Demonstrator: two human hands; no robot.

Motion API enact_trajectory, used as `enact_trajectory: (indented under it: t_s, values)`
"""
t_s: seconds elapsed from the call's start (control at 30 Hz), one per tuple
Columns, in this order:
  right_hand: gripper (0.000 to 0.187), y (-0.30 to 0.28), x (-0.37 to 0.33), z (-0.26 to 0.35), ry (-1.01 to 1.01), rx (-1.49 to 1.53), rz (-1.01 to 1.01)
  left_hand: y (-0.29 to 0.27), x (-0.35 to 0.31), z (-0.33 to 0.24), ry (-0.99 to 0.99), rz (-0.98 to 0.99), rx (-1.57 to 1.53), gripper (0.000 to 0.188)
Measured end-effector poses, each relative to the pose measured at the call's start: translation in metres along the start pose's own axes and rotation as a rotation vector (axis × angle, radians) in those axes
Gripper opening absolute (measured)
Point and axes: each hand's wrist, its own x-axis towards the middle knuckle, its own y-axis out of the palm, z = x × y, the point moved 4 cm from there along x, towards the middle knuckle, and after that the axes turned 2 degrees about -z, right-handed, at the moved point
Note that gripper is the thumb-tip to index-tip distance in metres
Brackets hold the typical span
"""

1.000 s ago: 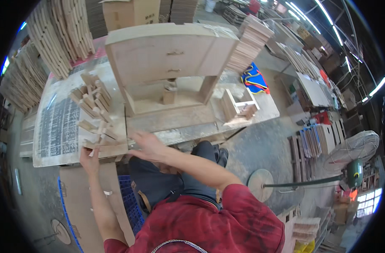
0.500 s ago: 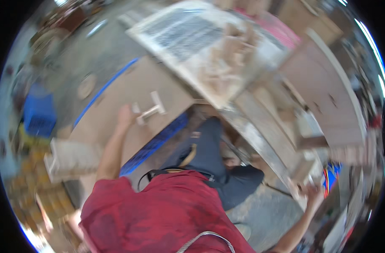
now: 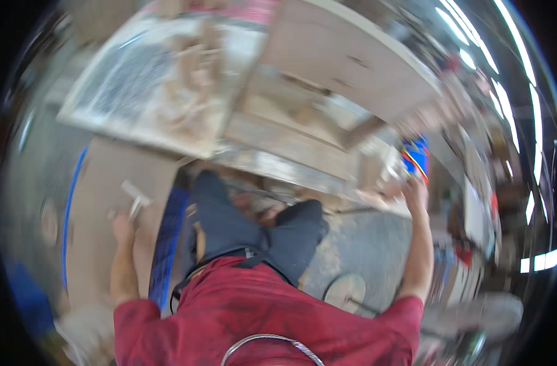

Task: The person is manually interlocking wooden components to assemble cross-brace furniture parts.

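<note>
My left hand (image 3: 123, 226) reaches over a brown board (image 3: 107, 177) on the left. Just beyond its fingers lies a small T-shaped set of pale wooden pieces (image 3: 137, 196); motion blur hides whether the fingers touch it. My right hand (image 3: 415, 191) is stretched out at the right end of the wooden workbench (image 3: 290, 166). Beside it are pale wood pieces (image 3: 376, 174) and a blue item with red and yellow lines (image 3: 416, 156). The right fingers are smeared too, so any grip there is unclear.
Blue crate walls (image 3: 168, 244) show under the brown board's near side. A dusty table (image 3: 126, 85) at the far left bears a pile of wood pieces (image 3: 196, 79). A large upright panel (image 3: 351, 58) stands behind the workbench. A round disc (image 3: 345, 291) is low on the right.
My view has swung to the right, so the bench and boards appear further left and turned. My left hand stays by the small wooden pieces, my right hand by the bench's right end.
</note>
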Motion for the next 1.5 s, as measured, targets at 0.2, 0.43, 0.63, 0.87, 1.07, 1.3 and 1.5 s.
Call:
enact_trajectory:
  t_s: [0.2, 0.43, 0.63, 0.87, 1.07, 1.3, 1.5]
  values:
    - [0.023, -0.070, -0.050, 0.054, 0.401, 0.353, -0.249, 0.017, 0.019, 0.009, 0.228, 0.084, 0.322, 0.029]
    - [0.025, -0.027, -0.139, 0.210, 0.155, 0.782, -0.215, -0.010, 0.022, 0.097, -0.603, -0.367, -1.084, 0.028]
    - [0.022, 0.043, -0.093, 0.380, 0.128, 1.479, 0.468, -0.169, -0.067, -0.002, -0.177, -0.554, -0.914, 0.024]
    - [0.022, 0.057, -0.081, 0.430, -0.021, 1.659, 0.647, -0.227, -0.125, -0.279, 0.640, 0.002, -0.856, 0.025]
    - [0.029, 0.059, -0.107, 0.420, 0.036, 1.557, 0.645, -0.194, -0.127, -0.328, 0.831, 0.076, -0.869, 0.026]
    - [0.042, 0.070, -0.130, 0.394, 0.163, 1.553, 0.568, -0.172, -0.116, -0.350, 0.855, 0.313, -0.898, 0.025]
    - [0.037, 0.059, -0.123, 0.389, 0.163, 1.599, 0.551, -0.171, -0.105, -0.367, 0.878, 0.467, -0.925, 0.024]
